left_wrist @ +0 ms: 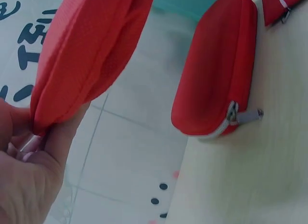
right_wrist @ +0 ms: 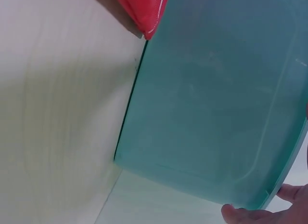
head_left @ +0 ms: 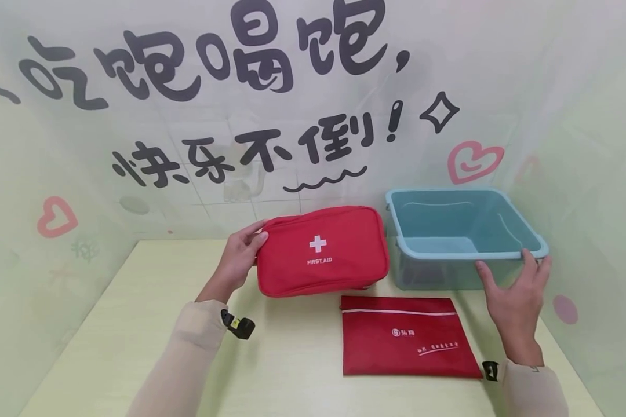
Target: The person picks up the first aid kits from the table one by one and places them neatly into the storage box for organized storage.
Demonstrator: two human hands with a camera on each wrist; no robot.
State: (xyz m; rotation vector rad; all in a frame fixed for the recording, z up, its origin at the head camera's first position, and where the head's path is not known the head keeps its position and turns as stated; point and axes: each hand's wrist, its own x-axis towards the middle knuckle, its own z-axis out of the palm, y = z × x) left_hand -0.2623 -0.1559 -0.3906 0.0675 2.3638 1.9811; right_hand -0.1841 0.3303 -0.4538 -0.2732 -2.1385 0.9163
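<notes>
My left hand [head_left: 237,258] pinches the left end of a red first aid pouch [head_left: 323,252] with a white cross, thumb in front. The pouch is raised and slightly tilted. In the left wrist view, a second red case [left_wrist: 214,70] with a zipper lies on the table beneath it; the raised pouch mostly hides it in the head view. My right hand [head_left: 519,301] grips the near right corner of a translucent teal plastic bin [head_left: 464,255], fingers at the rim and thumb against the front wall. The bin stands upright to the right of the pouch.
A flat dark red zip pouch [head_left: 407,341] with white print lies on the pale table [head_left: 287,359], in front of the bin. Translucent white sheeting [head_left: 188,133] with black lettering and pink hearts encloses the table at the back and sides.
</notes>
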